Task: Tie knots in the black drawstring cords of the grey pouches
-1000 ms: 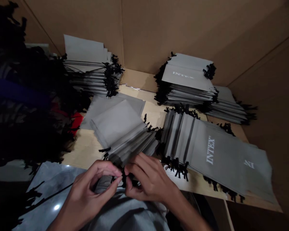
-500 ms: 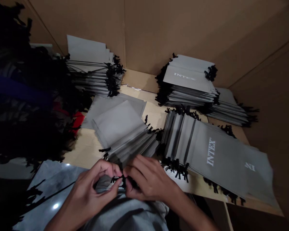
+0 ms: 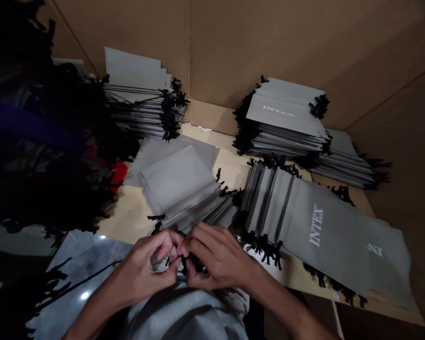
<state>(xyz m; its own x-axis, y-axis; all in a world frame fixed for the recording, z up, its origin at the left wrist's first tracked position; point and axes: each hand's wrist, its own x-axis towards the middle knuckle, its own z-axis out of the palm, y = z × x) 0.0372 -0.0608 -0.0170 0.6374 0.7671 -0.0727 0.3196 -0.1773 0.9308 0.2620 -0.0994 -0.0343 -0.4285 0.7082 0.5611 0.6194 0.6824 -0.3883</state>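
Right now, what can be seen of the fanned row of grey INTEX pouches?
The grey INTEX pouches look like fabric, overlapping on the light, wooden-looking tabletop. Black cord ends stick out along both long sides. White INTEX lettering shows on one, part of the print on another. The right hand is nearby, not gripping them.

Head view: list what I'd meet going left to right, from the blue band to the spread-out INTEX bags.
Blue band → red patch → left hand → right hand → spread-out INTEX bags.
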